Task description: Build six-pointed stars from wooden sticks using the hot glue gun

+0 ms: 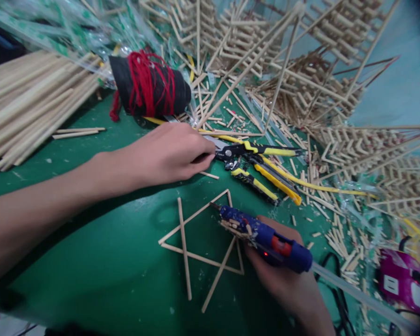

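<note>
My right hand (276,280) is wrapped round a blue hot glue gun (266,240) with a red light on and a clear glue stick in its rear. The gun's nozzle points left, over a side of a triangle of thin wooden sticks (201,256) lying on the green table. One loose stick (184,252) crosses the triangle's left part, and another stick (217,280) slants across its lower right. My left hand (178,151) has its fingers curled down beside the jaws of black-and-yellow cutters (241,150); whatever its fingertips hold is hidden.
A yellow utility knife (280,182) lies by the cutters. Behind stands a black cone wound with red yarn (150,86). Long sticks (31,102) are piled left. Stick lattices (301,84) and scattered offcuts fill the back and right, near a purple device (399,280).
</note>
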The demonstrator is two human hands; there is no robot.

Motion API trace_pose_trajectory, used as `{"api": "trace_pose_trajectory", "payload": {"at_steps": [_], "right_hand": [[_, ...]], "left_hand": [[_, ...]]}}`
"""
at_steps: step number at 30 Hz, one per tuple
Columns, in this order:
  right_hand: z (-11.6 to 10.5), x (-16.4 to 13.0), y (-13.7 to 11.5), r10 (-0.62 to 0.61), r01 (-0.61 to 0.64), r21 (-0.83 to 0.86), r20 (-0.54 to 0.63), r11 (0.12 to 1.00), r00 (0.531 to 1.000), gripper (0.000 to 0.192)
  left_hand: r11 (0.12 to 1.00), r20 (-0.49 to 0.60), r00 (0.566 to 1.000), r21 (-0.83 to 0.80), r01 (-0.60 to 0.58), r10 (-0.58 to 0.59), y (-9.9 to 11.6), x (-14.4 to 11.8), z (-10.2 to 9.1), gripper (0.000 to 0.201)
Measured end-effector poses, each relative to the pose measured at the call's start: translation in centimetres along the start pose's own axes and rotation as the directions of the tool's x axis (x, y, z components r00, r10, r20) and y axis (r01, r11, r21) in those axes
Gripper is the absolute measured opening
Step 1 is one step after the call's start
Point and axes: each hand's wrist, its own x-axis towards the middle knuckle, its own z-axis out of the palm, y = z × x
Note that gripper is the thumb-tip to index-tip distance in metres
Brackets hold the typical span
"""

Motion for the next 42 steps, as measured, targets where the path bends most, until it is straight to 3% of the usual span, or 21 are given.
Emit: {"api": "trace_pose_trajectory", "payload": {"at_steps": [22,26,28,30,34,42], "right_hand": [[-0.8,0.0,0.0,-0.076,0.077,-0.123,0.016,0.989,0.997,0.026],[-0.8,-1.6,0.2,0.025,-0.043,-0.118,-0.147,0.992,0.989,0.03],[-0.8,-2.9,0.6,0.121,-0.163,-0.131,-0.278,0.978,0.953,0.026],[-0.7,-4.0,1.2,0.197,-0.262,-0.146,-0.354,0.954,0.914,0.034],[-0.5,-4.8,2.4,0.287,-0.36,-0.134,-0.379,0.923,0.88,0.054],[0.0,-3.6,2.6,0.246,-0.3,-0.087,-0.382,0.95,0.891,0.039]], "left_hand": [[0.997,0.028,0.999,0.063,0.033,-0.034,0.1,-0.2,-0.4,0.025],[0.997,0.029,0.999,0.073,0.039,-0.042,0.0,-0.2,-0.5,0.026],[0.996,0.027,0.999,0.085,0.036,-0.039,0.1,-0.3,-0.6,0.027],[0.995,0.024,0.999,0.092,0.035,-0.037,0.2,-0.3,-0.7,0.027],[0.992,0.026,0.999,0.117,0.038,-0.041,0.4,-0.4,-0.9,0.028],[0.991,-0.001,1.0,0.133,0.031,-0.031,0.2,-0.5,-0.8,0.03]]}}
